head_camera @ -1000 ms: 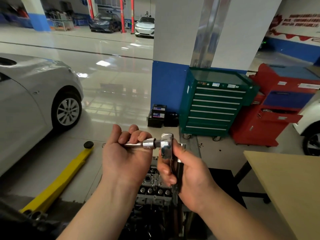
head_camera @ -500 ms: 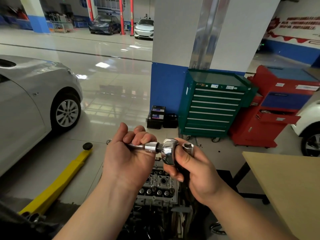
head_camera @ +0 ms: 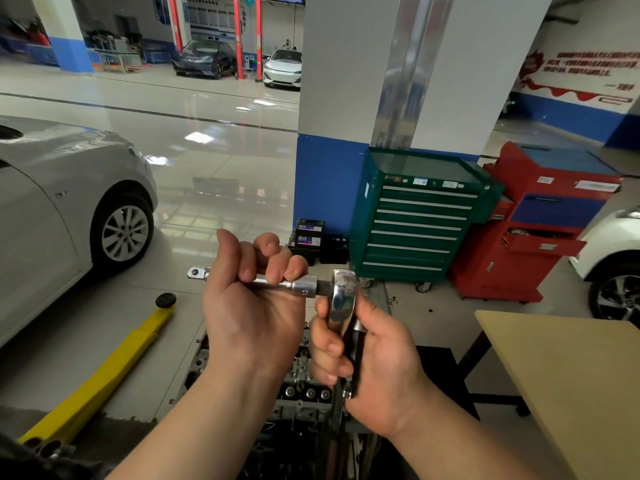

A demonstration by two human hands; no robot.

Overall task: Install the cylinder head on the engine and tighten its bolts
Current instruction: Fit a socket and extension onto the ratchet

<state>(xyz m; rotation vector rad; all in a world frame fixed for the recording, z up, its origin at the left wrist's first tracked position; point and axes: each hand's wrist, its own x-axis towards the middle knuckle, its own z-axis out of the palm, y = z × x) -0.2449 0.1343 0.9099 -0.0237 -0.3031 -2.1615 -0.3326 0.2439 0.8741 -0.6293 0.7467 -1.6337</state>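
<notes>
Two hands: both hold tools above the engine.
Cylinder head (head_camera: 304, 382): low in view, on the engine, partly hidden behind the hands.
Left hand (head_camera: 254, 306): fingers curled around the extension bar (head_camera: 270, 282).
Right hand (head_camera: 374, 362): fingers wrapped around the ratchet (head_camera: 343, 299).
Join: bar seems plugged into the ratchet head.
Nearby: green tool cabinet (head_camera: 415, 220), wooden table (head_camera: 571, 375).

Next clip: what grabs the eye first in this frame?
Centre frame, the left hand grips a chrome extension bar plugged into the shiny ratchet wrench that the right hand holds upright. Beneath them sits the grey metal cylinder head; behind stands a green drawer tool cabinet.
</notes>
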